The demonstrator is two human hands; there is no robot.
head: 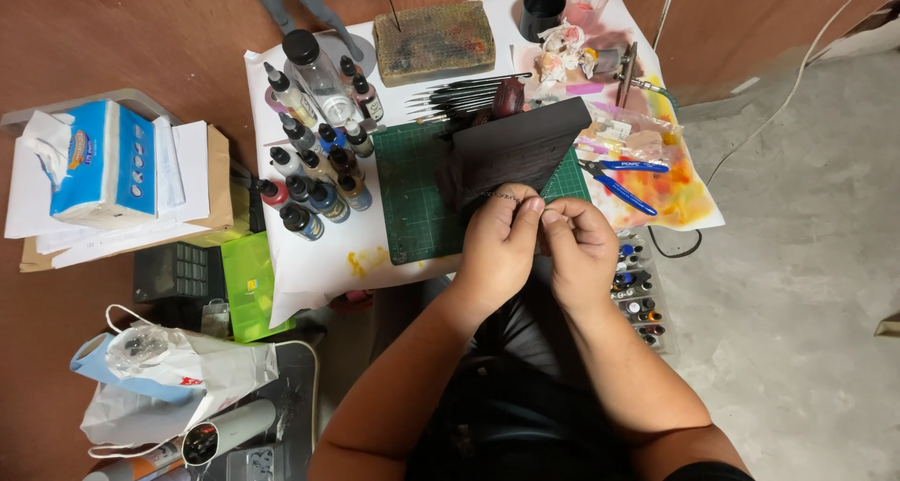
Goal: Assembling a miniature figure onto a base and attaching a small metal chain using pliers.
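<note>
My left hand (499, 248) and my right hand (579, 247) meet over the near edge of a green cutting mat (412, 200). Their fingertips pinch something very small between them; I cannot make out what it is. A thin bracelet or wire shows by my left fingers. Just beyond the hands a dark flat sheet (520, 148) lies tilted across the mat. Blue-handled cutters (623, 176) rest to the right of it on paint-stained white paper (675, 186).
Several dropper paint bottles (314, 167) stand left of the mat. Brushes (469, 95), a stained sponge block (433, 40) and a black cup (542, 10) are at the back. A tissue box (103, 162) lies far left, more bottles (637, 289) in a rack at right.
</note>
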